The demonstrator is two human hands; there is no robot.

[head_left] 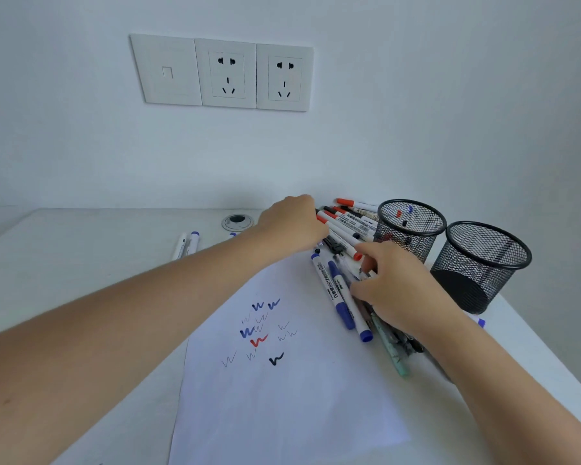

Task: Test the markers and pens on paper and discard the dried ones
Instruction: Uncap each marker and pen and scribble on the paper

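left hand (292, 226): lay over the red-capped markers (346, 226) by the wall, fingers hidden, couldn't tell if it had one
right hand (396, 290): curled into the blue markers (341, 297), grip unclear too
paper (282, 397): sat right beside them, handy for quick scribble tests

Matt white paper (282, 397), black metal mesh cups (483, 263), glossy plastic markers (344, 226).

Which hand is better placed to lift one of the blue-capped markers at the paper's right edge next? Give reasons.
Right, probably. The right hand lies right beside the blue-capped markers at the edge of the paper. The left hand rests farther back, on the red-capped markers.
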